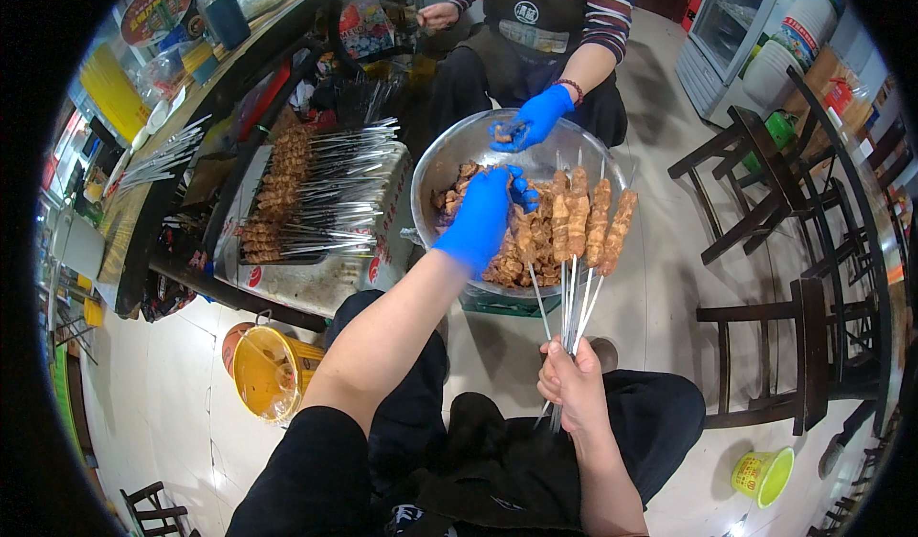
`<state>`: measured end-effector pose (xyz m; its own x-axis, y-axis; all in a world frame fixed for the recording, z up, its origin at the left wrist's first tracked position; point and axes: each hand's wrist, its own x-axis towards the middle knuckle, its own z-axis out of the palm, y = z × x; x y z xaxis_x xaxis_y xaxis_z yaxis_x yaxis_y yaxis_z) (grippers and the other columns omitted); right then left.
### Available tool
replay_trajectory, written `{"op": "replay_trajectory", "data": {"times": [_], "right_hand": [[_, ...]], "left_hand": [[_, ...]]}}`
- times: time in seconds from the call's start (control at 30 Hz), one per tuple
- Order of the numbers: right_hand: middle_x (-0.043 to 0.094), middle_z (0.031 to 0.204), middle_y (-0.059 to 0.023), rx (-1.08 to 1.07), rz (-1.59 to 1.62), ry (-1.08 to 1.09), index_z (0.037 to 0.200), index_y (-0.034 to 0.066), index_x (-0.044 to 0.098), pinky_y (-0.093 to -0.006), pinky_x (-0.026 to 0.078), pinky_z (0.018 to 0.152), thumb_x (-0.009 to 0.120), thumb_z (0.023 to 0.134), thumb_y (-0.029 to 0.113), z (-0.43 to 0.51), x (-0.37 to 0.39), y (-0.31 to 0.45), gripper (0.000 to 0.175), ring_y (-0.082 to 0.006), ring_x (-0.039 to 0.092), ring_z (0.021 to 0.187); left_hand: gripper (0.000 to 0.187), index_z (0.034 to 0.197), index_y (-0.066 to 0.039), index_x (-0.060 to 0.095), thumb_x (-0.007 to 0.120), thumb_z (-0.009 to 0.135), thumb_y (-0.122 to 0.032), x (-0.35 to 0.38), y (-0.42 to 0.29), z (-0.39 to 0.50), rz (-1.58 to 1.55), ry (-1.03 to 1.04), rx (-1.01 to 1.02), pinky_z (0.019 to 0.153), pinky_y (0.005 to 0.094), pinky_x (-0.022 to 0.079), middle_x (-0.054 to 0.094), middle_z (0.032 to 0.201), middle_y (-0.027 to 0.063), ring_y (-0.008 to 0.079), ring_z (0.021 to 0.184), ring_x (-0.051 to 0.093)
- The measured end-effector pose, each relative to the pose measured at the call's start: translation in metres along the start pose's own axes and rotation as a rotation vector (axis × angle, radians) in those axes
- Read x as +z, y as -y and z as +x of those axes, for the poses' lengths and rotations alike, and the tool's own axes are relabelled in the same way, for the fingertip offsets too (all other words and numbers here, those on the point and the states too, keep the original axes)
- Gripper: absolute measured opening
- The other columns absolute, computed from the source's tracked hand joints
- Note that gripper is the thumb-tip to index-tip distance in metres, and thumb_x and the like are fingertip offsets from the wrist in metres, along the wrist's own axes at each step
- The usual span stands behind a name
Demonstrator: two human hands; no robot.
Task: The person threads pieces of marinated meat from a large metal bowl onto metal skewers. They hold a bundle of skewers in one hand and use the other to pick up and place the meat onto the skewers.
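My left hand [477, 214], in a blue glove, reaches over a large metal bowl [422, 160] of marinated meat pieces [541, 250]. Its fingers bend down at the meat near the top of one skewer; whether they grip a piece cannot be told. My bare right hand [574, 379] is closed around the lower ends of several metal skewers [569, 300]. Threaded meat [597, 221] covers their upper parts, fanned over the bowl's near right side. Across the bowl, a co-worker's blue-gloved hand [527, 121] holds a small piece of meat above the far rim.
Left of the bowl, a tray of meat skewers [287, 185] lies on a white box [394, 178]. More metal skewers [161, 153] rest on the wooden counter [154, 214]. A yellow bucket [247, 372] stands at lower left, wooden stools [810, 358] at right.
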<state>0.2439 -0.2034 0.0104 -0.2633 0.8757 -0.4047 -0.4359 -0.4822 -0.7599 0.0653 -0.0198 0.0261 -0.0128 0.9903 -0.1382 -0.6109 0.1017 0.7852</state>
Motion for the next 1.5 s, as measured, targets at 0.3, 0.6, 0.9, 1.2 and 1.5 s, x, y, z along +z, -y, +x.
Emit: {"op": "replay_trajectory", "data": {"times": [0.3,0.6,0.9,1.2,1.5], "right_hand": [[0.034,0.054,0.0032,-0.034,0.077,0.003,0.097,0.0029,0.047,-0.0214,0.021,0.038,0.047,0.099,0.015,0.004,0.014,0.006,0.012,-0.0036,0.024,0.04],[0.034,0.055,0.0037,0.033,0.213,0.127,0.099,0.0033,0.049,-0.0212,0.021,0.04,0.049,0.099,0.017,0.004,0.008,0.009,0.014,-0.0037,0.024,0.042],[0.032,0.055,0.0053,0.126,0.317,0.231,0.099,0.0044,0.049,-0.0214,0.02,0.041,0.048,0.099,0.018,0.004,0.001,0.003,0.014,-0.0037,0.024,0.043],[0.035,0.057,0.0038,-0.04,-0.034,0.033,0.097,0.0037,0.049,-0.0207,0.023,0.041,0.049,0.099,0.015,0.003,0.011,0.004,0.011,-0.003,0.026,0.044],[0.036,0.057,0.0035,-0.09,0.048,-0.075,0.099,0.0019,0.047,-0.0207,0.022,0.039,0.048,0.099,0.014,0.002,-0.007,0.013,0.012,-0.0036,0.027,0.043]], "left_hand": [[0.024,0.107,0.001,0.055,0.046,0.097,-0.02,0.0,0.011,-0.016,0.102,0.136,-0.033,0.076,0.0338,0.051,0.062,0.091,0.012,0.0233,0.085,0.062],[0.032,0.105,-0.007,0.054,0.043,0.101,-0.036,0.018,0.007,-0.015,-0.126,0.155,0.024,0.067,0.0295,0.048,0.058,0.087,0.0052,0.0157,0.076,0.057],[0.045,0.09,-0.017,0.053,0.037,0.096,-0.058,0.005,0.001,-0.006,-0.527,0.73,-0.337,0.049,0.0248,0.037,0.047,0.067,-0.0037,0.0103,0.055,0.042],[0.055,0.1,-0.009,0.056,0.03,0.098,-0.057,-0.009,-0.005,0.007,-0.172,0.246,-0.124,0.065,0.0316,0.047,0.054,0.082,0.0041,0.0187,0.072,0.053],[0.034,0.106,-0.001,0.062,0.051,0.094,-0.031,-0.036,0.02,0.029,1.247,0.223,0.141,0.081,0.0429,0.052,0.067,0.092,0.0194,0.0341,0.089,0.066]]}}
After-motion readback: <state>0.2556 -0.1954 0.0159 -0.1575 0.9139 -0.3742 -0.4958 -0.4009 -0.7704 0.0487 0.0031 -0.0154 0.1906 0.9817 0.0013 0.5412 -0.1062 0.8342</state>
